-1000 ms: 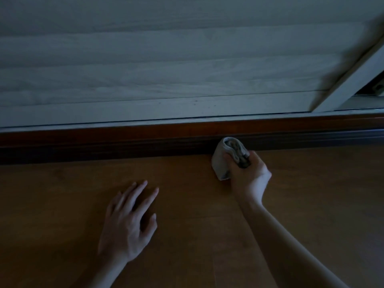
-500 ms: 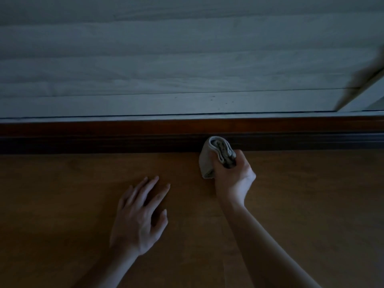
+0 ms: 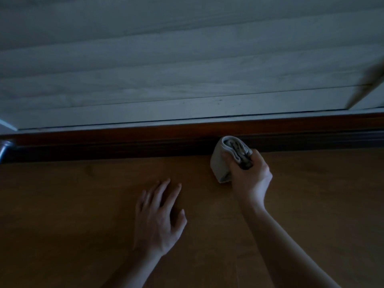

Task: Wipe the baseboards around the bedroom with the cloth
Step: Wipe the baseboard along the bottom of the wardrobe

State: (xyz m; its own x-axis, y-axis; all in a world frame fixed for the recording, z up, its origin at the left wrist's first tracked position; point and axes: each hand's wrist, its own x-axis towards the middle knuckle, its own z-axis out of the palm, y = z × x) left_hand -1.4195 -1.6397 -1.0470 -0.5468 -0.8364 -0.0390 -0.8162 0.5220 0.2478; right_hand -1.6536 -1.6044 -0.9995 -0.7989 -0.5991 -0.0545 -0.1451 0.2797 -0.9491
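- Your right hand (image 3: 249,177) grips the folded cloth (image 3: 223,163), fingers and thumb curled round the wad. Its rolled end presses against the dark wooden baseboard (image 3: 124,146), just where the board meets the floor (image 3: 72,204).
- Your left hand (image 3: 158,221) lies flat on the floor with fingers spread and holds nothing. It looks like your prop, so put your weight there and let the wiping arm slide freely.
- Push the cloth's fold into the grooved lower face of the board, since dust likely sits in those ridges more than on the smooth upper band.
- Run the wad along the board in one long pass rather than short dabs. Give the top ledge under the pale slatted panel (image 3: 166,69) a separate pass.
- To your left the board runs on to a metal piece (image 3: 5,146) at the edge of view. It is too dark to identify, so slow down there and work the cloth round it.
- With the room this dim, judge the result by feel and by checking the cloth's face. Refold to a fresh side if it looks grey.
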